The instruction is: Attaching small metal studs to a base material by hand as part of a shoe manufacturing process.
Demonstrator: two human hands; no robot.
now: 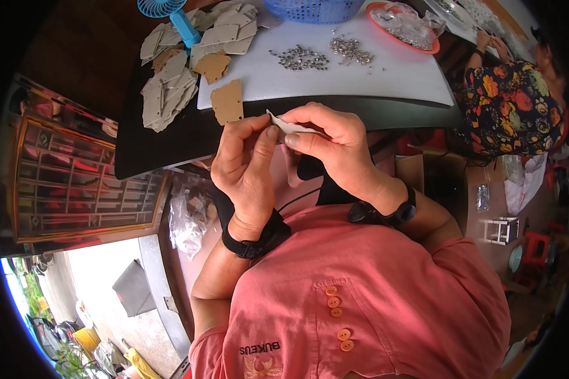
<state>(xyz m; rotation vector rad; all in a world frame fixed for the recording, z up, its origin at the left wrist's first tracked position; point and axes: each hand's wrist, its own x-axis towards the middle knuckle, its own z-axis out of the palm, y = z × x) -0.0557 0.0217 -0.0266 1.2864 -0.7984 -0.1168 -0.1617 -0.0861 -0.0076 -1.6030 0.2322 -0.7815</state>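
I count two hands (246, 165) on one pale piece (292, 126). Just beyond their grip: one tan card (227, 104). Farther beyond: two heaps (302, 59) of shiny bits, one blue basket (313, 11); leftward, one fan (184, 29); rightward, one red tray (418, 49). Below the grip, five buttons (333, 302).

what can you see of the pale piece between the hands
The pale piece is off-white, thin, card-like, with a pointed upper-left corner. It is tilted, seen nearly edge-on, by the black table's near edge. The right hand grips it; the left hand pinches its left end. Fingers hide part.
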